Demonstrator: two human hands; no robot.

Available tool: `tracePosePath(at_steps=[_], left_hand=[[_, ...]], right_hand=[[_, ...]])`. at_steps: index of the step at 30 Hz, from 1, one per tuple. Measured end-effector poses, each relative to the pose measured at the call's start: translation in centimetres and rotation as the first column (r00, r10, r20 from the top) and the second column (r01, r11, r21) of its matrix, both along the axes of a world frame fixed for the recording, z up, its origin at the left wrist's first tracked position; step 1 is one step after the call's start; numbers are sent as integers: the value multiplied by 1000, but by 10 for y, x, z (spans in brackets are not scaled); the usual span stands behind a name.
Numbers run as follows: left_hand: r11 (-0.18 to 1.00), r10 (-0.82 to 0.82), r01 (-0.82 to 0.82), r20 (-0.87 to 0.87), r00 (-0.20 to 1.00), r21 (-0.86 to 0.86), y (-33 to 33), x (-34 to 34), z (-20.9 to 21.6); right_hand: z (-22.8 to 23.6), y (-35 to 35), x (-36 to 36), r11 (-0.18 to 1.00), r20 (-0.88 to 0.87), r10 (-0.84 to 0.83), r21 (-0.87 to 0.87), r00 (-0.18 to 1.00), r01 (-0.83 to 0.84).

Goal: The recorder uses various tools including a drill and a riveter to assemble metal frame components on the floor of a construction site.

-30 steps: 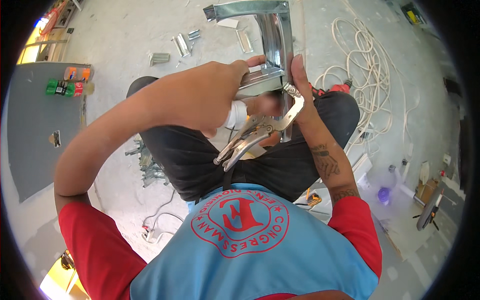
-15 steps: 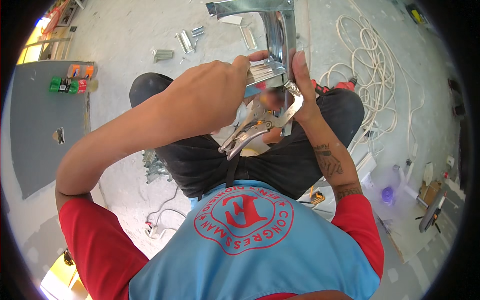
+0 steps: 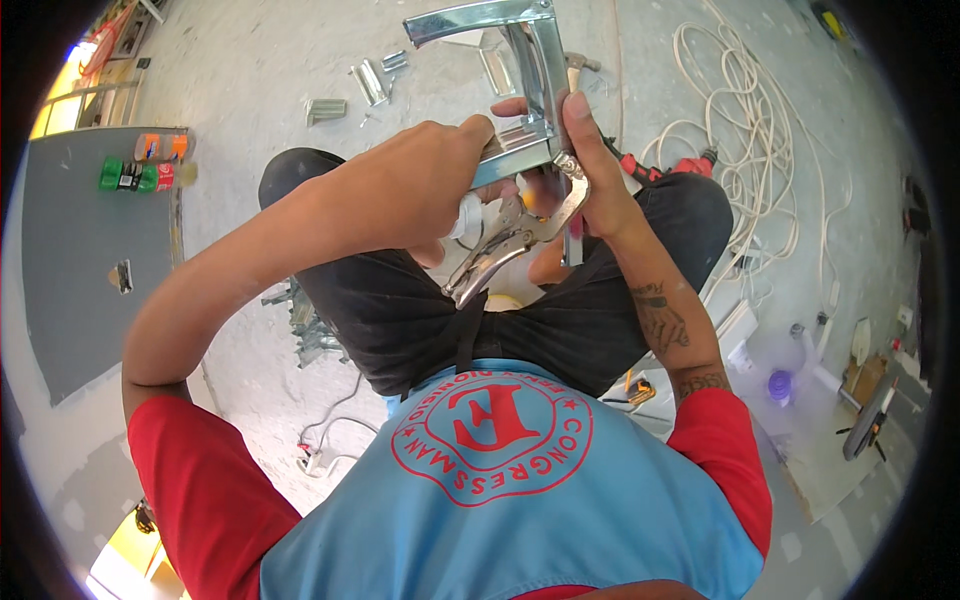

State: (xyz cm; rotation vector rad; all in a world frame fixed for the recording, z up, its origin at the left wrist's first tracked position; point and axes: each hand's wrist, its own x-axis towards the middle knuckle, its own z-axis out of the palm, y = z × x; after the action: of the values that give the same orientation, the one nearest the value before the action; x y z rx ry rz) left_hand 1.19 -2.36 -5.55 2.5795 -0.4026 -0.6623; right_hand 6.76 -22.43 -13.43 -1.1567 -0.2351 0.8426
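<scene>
A frame of shiny galvanized metal channel (image 3: pixel 540 60) is held up in front of me, with one arm running left at its far end. My left hand (image 3: pixel 440 180) is closed on the frame's nearer crosspiece, its fingers partly hidden behind the metal. My right hand (image 3: pixel 600 175) wraps the upright channel from the right, thumb along its side. Locking C-clamp pliers (image 3: pixel 510 245) hang at the near corner, their curved jaw at the joint beside my right palm and their handles pointing down-left toward my lap.
Cut metal channel pieces (image 3: pixel 370 84) lie beyond my knees, near a hammer (image 3: pixel 578 66). A red power tool (image 3: pixel 670 168) rests by my right knee, beside a coiled white cord (image 3: pixel 740 130). Stacked metal pieces (image 3: pixel 310 320) sit left of my leg. Bottles (image 3: pixel 140 176) lie on a grey board (image 3: pixel 90 300).
The metal frame has tilted and shifted slightly left and nearer, with the pliers on it. Both hands keep hold. The hammer behind it has come into sight.
</scene>
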Motion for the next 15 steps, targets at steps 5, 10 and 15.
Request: tracePosePath(at_steps=[5, 10, 15], left_hand=[[999, 6, -6, 11, 1000, -36, 2, 0, 3], [1000, 26, -26, -65, 998, -10, 9, 5, -8], [967, 73, -86, -62, 995, -241, 43, 32, -82]], right_hand=[[3, 1, 0, 999, 52, 1, -50, 999, 2], [-12, -3, 12, 983, -7, 164, -77, 986, -164], [-21, -6, 40, 873, 171, -149, -440, 974, 210]])
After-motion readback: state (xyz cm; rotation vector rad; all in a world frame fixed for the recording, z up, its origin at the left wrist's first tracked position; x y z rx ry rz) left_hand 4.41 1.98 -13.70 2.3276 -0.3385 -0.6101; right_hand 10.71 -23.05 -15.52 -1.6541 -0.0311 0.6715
